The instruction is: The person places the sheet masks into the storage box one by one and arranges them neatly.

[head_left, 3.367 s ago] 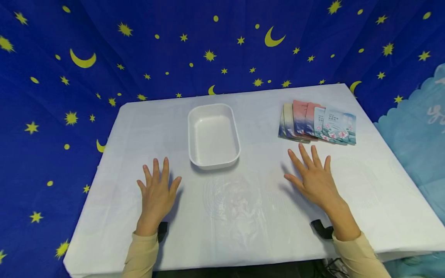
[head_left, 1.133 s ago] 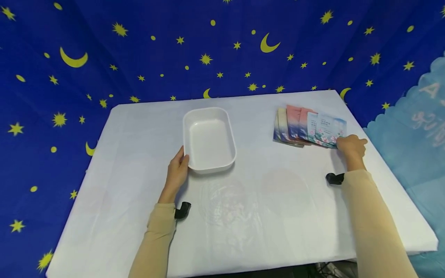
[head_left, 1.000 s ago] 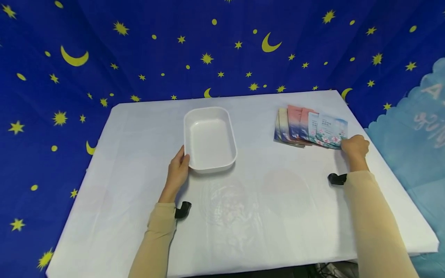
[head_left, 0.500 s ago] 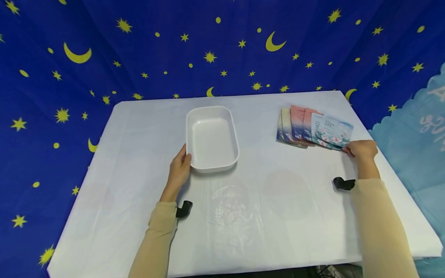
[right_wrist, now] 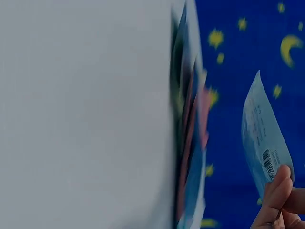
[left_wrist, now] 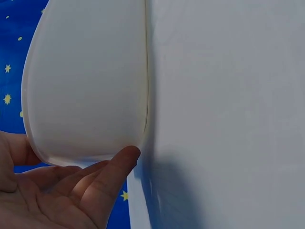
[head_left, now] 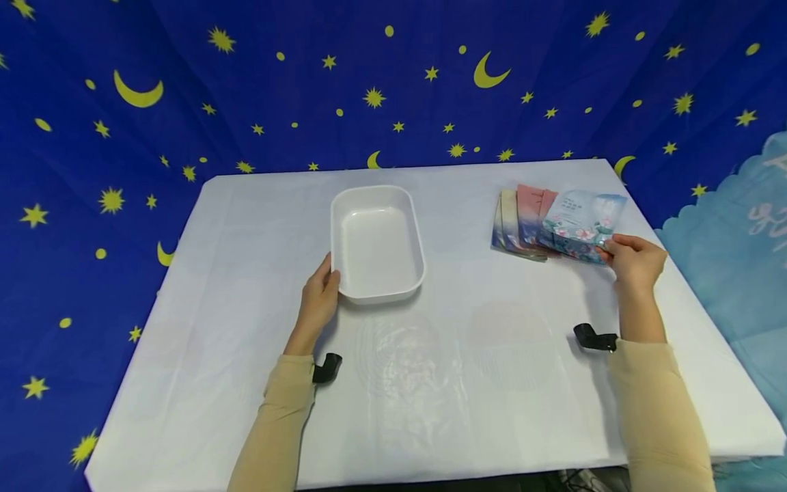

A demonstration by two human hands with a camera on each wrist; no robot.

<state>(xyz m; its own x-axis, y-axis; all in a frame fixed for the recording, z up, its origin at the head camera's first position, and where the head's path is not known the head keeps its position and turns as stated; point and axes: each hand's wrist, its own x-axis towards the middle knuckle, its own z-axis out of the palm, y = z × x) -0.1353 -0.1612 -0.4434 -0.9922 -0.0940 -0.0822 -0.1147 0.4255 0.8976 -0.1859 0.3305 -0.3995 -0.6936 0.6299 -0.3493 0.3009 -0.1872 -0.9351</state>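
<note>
With thumb and fingers, my left hand (head_left: 316, 301) grips the near-left corner of a deep white rectangular tray (head_left: 378, 249); the left wrist view shows the thumb (left_wrist: 125, 157) on one side of that corner and the fingers on the other. My right hand (head_left: 638, 263) pinches the near-right corner of a light-blue sachet (head_left: 578, 215) printed with pink flowers. It is tilted, and in the right wrist view its barcode back (right_wrist: 267, 138) hangs apart from the pile. Several flat sachets (head_left: 530, 222), cream and pink fading to blue, lie fanned beneath; another blue one is partly hidden.
A white cloth covers the table (head_left: 430, 389). Behind it hangs a blue curtain (head_left: 332, 89) with yellow stars and moons, and a paler blue cloth (head_left: 732, 266) drapes at the right. Black camera mounts stick out from both wrists.
Both hands began spread over the table. My left hand went to the tray's corner and stayed. My right hand reached the pile's right end, then raised the top blue sachet, shifting it slightly left.
</note>
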